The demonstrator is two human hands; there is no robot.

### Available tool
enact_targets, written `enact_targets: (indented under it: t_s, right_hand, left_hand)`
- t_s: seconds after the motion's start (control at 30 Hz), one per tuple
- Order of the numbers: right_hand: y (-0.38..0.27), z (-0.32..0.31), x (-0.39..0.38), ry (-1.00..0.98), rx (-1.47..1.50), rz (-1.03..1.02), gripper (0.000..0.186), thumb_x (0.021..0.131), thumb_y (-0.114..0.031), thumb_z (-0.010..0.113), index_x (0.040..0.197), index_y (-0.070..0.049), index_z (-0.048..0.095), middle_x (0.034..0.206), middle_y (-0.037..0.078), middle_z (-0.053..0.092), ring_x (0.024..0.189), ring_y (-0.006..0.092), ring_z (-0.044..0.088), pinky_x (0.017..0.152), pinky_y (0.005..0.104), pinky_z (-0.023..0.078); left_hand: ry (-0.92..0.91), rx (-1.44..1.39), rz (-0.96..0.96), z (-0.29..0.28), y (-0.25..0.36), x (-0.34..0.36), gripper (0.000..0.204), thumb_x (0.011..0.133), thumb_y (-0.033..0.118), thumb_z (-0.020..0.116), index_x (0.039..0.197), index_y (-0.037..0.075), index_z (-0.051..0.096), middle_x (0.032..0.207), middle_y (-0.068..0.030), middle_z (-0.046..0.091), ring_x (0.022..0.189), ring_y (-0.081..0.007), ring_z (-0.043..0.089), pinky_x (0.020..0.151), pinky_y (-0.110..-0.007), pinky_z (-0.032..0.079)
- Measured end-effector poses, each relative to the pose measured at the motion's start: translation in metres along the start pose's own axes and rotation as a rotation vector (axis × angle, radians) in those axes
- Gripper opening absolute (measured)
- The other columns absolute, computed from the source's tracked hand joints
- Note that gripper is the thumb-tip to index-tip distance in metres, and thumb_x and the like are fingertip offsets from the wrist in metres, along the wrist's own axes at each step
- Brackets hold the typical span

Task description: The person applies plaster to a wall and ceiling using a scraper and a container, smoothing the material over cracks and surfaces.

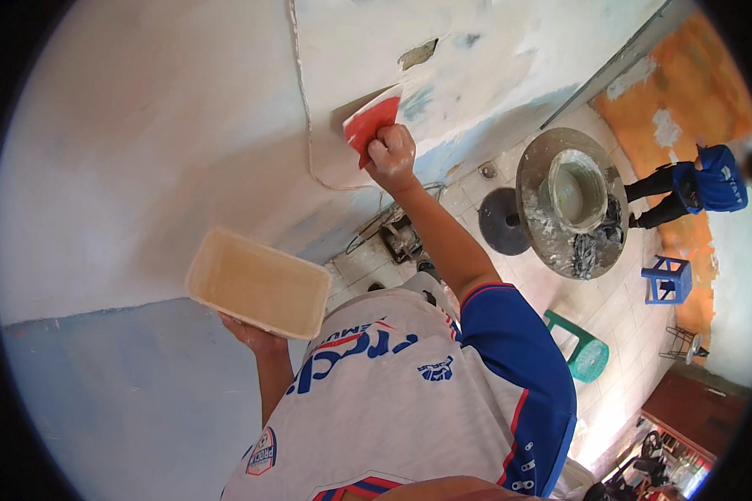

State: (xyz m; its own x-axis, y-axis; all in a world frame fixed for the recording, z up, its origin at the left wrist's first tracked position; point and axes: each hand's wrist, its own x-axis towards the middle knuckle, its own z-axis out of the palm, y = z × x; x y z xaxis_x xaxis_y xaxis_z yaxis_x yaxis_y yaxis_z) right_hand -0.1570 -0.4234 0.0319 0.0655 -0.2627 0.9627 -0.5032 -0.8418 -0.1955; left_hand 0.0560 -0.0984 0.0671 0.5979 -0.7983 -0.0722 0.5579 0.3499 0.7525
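My right hand (pixel 391 159) is closed around a red putty scraper (pixel 370 127), its pale blade edge up against the whitish wall (pixel 226 125). Below and to the left, my left hand (pixel 252 334) grips a cream rectangular plastic tub (pixel 319 294) from underneath; the tub is tilted so its inside shows, and most of the fingers are hidden behind it. Whether a thin layer of putty lies in the tub I cannot tell. A ragged hole (pixel 418 54) in the wall sits just above the scraper, among bluish and grey patches.
A thin cable (pixel 306 108) runs down the wall. At right stands a round table (pixel 551 242) bearing a smeared bucket (pixel 600 196) and black plastic. Green (pixel 589 359) and blue (pixel 668 280) stools stand on the tiled floor. Another person (pixel 718 179) in blue stands beyond the table.
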Motion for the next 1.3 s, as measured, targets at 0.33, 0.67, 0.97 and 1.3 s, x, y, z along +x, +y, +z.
enact_targets:
  t_s: [0.33, 0.67, 0.97, 1.3]
  right_hand:
    - [0.034, 0.000, -0.001, 0.045, -0.098, 0.072, 0.028, 0.051, -0.006, 0.072, 0.066, -0.010, 0.048, 0.076, 0.009, 0.051, 0.066, 0.0287, 0.054, 0.054, 0.0414, 0.043]
    - [0.031, -0.010, 0.012, 0.244, -0.155, 0.050, 0.030, 0.047, -0.011, 0.071, 0.065, -0.011, 0.047, 0.075, 0.007, 0.051, 0.066, 0.0267, 0.052, 0.059, 0.0395, 0.039]
    - [-0.036, -0.029, 0.004, 0.063, 0.060, 0.060, 0.032, 0.053, -0.011, 0.074, 0.067, -0.012, 0.046, 0.076, 0.007, 0.049, 0.067, 0.0249, 0.050, 0.063, 0.0424, 0.034]
    - [-0.040, -0.004, -0.027, -0.104, -0.046, -0.005, 0.030, 0.056, -0.012, 0.071, 0.066, -0.016, 0.043, 0.071, 0.003, 0.042, 0.065, 0.0233, 0.048, 0.062, 0.0420, 0.029]
  left_hand:
    - [0.126, 0.077, 0.001, -0.003, 0.006, -0.021, 0.066, 0.103, 0.061, 0.039, 0.152, 0.017, 0.038, 0.148, -0.0064, 0.049, 0.132, -0.0288, 0.053, 0.107, -0.047, 0.051]
    - [0.102, 0.029, -0.056, -0.009, -0.004, -0.030, 0.067, 0.102, 0.062, 0.042, 0.153, 0.018, 0.037, 0.151, -0.0058, 0.047, 0.135, -0.0278, 0.051, 0.110, -0.046, 0.048]
    - [0.189, -0.021, -0.036, 0.015, -0.007, -0.047, 0.066, 0.103, 0.061, 0.040, 0.150, 0.015, 0.043, 0.146, -0.0066, 0.053, 0.130, -0.0304, 0.055, 0.107, -0.049, 0.050]
    - [0.147, 0.026, -0.091, -0.011, -0.015, -0.051, 0.071, 0.102, 0.064, 0.039, 0.154, 0.017, 0.034, 0.152, -0.0070, 0.046, 0.136, -0.0285, 0.049, 0.111, -0.046, 0.046]
